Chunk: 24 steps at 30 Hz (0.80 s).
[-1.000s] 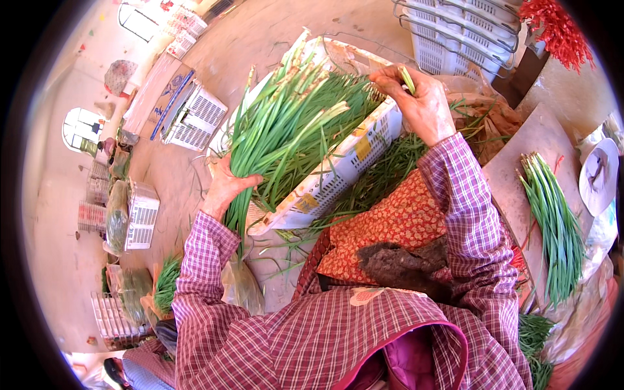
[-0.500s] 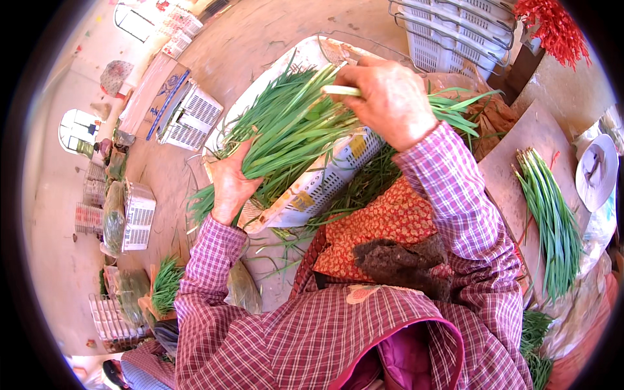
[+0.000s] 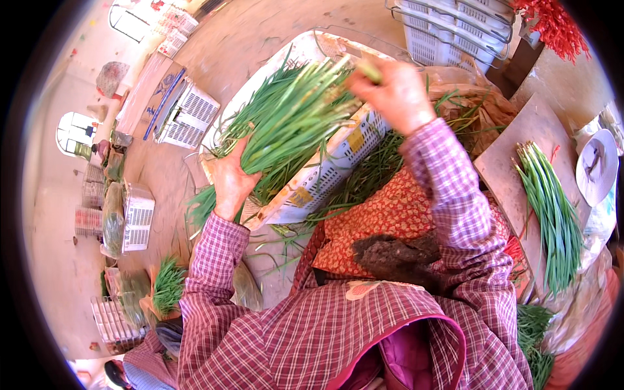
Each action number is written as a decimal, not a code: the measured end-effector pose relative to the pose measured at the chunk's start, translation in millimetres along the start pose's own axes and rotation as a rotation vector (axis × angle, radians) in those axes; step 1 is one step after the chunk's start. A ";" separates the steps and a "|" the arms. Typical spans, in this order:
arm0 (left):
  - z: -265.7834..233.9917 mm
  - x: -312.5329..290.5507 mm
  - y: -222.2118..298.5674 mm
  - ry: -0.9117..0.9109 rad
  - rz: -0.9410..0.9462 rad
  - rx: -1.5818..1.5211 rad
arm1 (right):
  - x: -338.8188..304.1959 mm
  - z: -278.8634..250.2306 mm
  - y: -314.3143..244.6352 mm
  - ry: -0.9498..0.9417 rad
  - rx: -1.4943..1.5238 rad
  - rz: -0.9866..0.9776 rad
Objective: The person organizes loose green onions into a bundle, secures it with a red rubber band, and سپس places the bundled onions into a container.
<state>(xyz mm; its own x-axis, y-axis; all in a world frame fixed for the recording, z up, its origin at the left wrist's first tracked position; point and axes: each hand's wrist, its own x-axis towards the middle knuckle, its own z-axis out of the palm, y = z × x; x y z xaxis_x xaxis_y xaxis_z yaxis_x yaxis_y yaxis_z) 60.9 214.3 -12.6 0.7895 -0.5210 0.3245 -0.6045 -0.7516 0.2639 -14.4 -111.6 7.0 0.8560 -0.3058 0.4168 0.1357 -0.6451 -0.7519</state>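
Note:
My left hand (image 3: 235,182) is closed round the middle of a loose bunch of garlic chives (image 3: 286,130), long green leaves with pale stem ends pointing up and right. The bunch is held over a white plastic crate (image 3: 273,214) in front of me, with more green leaves inside it. By the stem ends, my right hand (image 3: 393,94) is raised with its fingers drawn together, smeared by motion. A short yellow-green bit shows at its fingertips; what it is I cannot make out.
On a board (image 3: 500,162) to the right lies a tied bundle of chives (image 3: 552,214), beside a pale hat (image 3: 597,169). Red ties (image 3: 552,26) hang at the upper right near stacked white crates (image 3: 452,29). A brown plastic bag (image 3: 481,110) stands beyond the crate. More crates (image 3: 188,117) stand left.
My right hand has moved slightly right; the pale stalk and long leaves that trailed from it no longer show there. The bunch's stem ends have shifted a little, and my left hand keeps its hold.

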 end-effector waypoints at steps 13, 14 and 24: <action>-7.5 -1.7 11.6 -0.312 -0.642 -1.111 | -25.4 -0.8 31.1 0.037 0.143 0.039; -2.6 -1.9 15.3 -0.347 -0.648 -1.173 | -23.7 13.1 39.9 0.056 0.254 -0.021; -0.5 -17.7 43.1 -0.473 -0.648 -1.256 | -21.9 26.5 6.7 -0.040 0.194 -0.107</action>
<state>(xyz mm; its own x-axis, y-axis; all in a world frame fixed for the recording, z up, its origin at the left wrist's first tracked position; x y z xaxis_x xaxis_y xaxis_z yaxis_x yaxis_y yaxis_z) 20.8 191.3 -6.5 0.7618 -0.5059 -0.4046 0.3558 -0.1951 0.9140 -19.0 -90.7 -20.7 0.8503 -0.2127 0.4815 0.3164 -0.5244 -0.7905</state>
